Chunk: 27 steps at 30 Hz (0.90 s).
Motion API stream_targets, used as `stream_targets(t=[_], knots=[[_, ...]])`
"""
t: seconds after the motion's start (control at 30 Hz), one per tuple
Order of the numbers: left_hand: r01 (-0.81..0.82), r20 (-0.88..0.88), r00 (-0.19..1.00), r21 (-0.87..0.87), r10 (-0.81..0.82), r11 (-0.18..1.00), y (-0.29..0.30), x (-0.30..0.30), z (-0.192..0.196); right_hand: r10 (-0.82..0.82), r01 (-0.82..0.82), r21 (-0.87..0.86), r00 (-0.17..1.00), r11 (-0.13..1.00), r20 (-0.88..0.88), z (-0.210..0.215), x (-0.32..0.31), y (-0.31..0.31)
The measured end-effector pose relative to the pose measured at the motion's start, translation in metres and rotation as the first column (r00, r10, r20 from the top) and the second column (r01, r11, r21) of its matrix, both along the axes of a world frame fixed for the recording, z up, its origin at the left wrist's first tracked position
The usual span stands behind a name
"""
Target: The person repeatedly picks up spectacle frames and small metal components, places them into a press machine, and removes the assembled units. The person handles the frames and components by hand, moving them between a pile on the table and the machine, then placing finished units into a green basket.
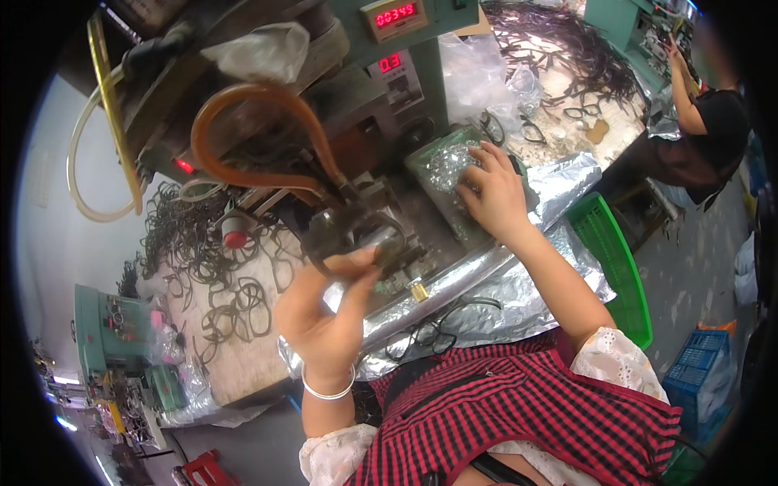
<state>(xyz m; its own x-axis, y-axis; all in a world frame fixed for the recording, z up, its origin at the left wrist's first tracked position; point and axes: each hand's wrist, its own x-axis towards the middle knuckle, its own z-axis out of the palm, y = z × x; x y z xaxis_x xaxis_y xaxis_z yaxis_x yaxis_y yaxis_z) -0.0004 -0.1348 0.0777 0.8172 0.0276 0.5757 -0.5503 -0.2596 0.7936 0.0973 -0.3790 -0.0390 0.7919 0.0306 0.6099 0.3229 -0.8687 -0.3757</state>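
My left hand, with a white bracelet at the wrist, pinches a dark eyeglass frame between thumb and fingers. It holds the frame at the machine's work head, below a looped brown hose. The blur there hides whether the frame touches the machine. To the right, my right hand reaches over a tray of small shiny pieces. Its fingers are apart and slightly bent, with the fingertips at the pieces; nothing is visible in them.
A red button sits left of the work head. Piles of dark eyeglass frames lie on the left of the table, and dark strips at the far right. Foil covers the front edge. A green basket and another person are rightward.
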Motion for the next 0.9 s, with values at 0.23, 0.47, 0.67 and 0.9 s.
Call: stream_targets(t=[0.23,0.47,0.67,0.9], knots=[[-0.028,0.005,1.000,-0.056,0.028,0.998,-0.004,-0.001,-0.003,-0.033,0.026,0.222,0.999,0.975,0.025,0.027,0.006,0.000],[-0.010,-0.034,0.999,0.011,0.011,1.000,-0.004,0.002,0.003,-0.103,0.118,0.382,0.993,0.917,-0.059,0.003,0.017,-0.008],[0.095,0.028,0.995,0.066,-0.097,0.993,0.009,0.003,-0.003,-0.028,0.039,0.430,0.999,0.902,-0.033,0.005,0.007,-0.003],[-0.457,0.520,0.796,0.182,0.309,0.871,0.045,-0.043,-0.037,0.025,0.044,0.568,0.993,0.822,-0.113,-0.012,-0.004,-0.025]])
